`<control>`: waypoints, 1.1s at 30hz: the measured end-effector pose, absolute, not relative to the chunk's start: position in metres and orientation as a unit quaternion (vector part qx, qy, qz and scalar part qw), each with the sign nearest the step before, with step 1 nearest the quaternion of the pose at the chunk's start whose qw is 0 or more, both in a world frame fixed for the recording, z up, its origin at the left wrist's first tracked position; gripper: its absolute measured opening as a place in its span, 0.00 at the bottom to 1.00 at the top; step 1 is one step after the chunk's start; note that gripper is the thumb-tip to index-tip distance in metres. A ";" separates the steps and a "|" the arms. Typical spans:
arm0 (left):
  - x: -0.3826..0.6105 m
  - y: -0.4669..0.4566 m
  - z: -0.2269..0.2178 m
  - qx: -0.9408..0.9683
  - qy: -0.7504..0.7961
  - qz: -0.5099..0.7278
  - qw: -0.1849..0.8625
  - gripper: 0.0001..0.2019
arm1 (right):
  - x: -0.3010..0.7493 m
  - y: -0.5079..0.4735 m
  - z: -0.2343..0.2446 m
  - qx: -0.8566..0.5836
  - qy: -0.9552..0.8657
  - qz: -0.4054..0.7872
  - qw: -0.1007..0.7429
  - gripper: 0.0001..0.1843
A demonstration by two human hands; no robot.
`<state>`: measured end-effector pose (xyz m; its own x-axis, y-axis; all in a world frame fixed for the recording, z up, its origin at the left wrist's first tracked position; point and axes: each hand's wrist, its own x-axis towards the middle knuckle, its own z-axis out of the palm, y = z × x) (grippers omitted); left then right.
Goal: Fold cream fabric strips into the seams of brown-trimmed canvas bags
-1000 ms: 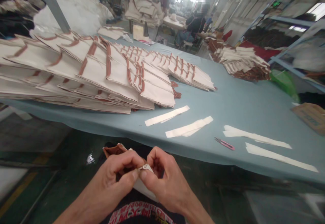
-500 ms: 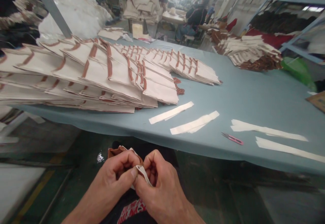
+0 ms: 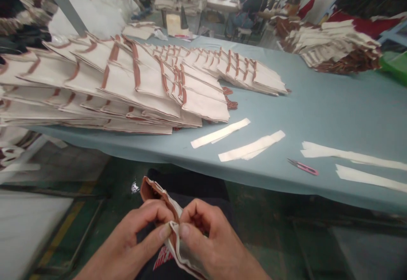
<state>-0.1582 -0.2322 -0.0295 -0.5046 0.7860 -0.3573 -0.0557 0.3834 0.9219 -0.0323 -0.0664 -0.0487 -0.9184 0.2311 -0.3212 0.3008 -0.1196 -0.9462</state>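
Note:
Low in front of me, below the table edge, my left hand (image 3: 140, 239) and my right hand (image 3: 206, 242) pinch a small cream cloth piece with a brown trim (image 3: 165, 212) between thumbs and forefingers. The fingers of both hands are closed on it, thumbs nearly touching. The cloth folds up behind my left fingers and hangs down under my right palm. A large fanned pile of cream cloth pieces with brown bands (image 3: 127, 89) lies on the blue-grey table (image 3: 318, 115) beyond my hands.
Several loose cream strips (image 3: 251, 148) lie near the table's front edge, with small pink snips (image 3: 303, 167) beside them. Another heap of cloth pieces (image 3: 333, 45) sits at the far right. A seated person (image 3: 254, 2) works at a table behind.
My hands have dropped lower in view and the view tilted down. More of the cloth now shows, drawn out between my thumbs and under my right hand.

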 end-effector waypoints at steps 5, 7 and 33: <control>-0.163 -0.244 -0.035 0.289 0.657 0.523 0.460 0.21 | -0.041 -0.044 -0.035 0.027 0.782 -0.607 -0.136 0.07; -0.165 -0.246 -0.035 0.296 0.666 0.508 0.459 0.21 | -0.045 -0.037 -0.030 -0.051 0.799 -0.584 -0.132 0.11; -0.195 -0.239 -0.029 0.288 0.704 0.409 0.504 0.19 | -0.111 -0.034 0.011 -0.216 0.952 -0.194 0.102 0.09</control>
<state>-0.1952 -0.2392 -0.0289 -0.3248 0.8182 -0.4745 -0.0062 0.4998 0.8661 -0.1113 -0.0341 0.0111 -0.8862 -0.4502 -0.1095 -0.3715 0.8316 -0.4129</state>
